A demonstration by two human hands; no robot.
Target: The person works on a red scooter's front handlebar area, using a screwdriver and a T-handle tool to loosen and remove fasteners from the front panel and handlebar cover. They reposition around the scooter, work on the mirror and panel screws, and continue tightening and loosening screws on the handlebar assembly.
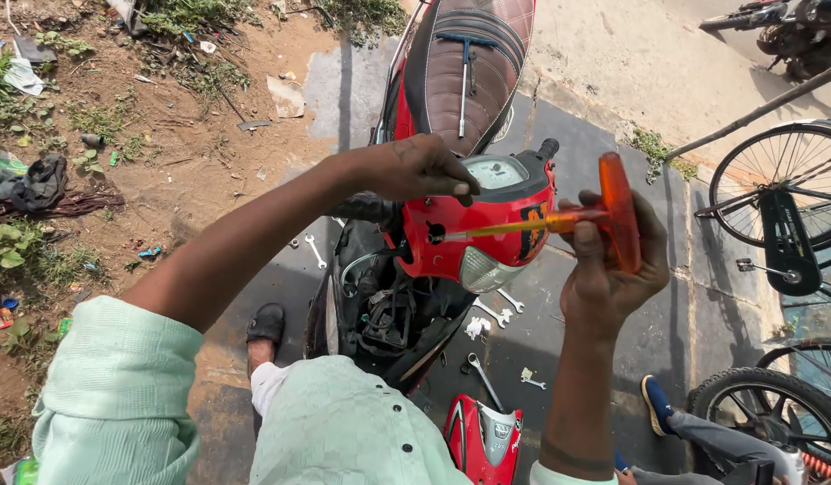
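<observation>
On the red scooter's front panel [487,229], we work an orange T-handle screwdriver [604,214] into a hole.

Our right hand [609,265], at about three o'clock of the panel, is closed tight around the screwdriver's handle, its shaft running level toward nine o'clock with the tip at the panel's hole. Our left hand [420,168], at about eleven o'clock, rests curled over the panel's top edge beside the speedometer [494,171], holding no tool. Another T-handle tool [465,72] lies on the brown seat [496,54] at twelve o'clock. Wrenches [501,305] lie scattered on the pavement at six o'clock, near a loose red cover [483,440].
</observation>
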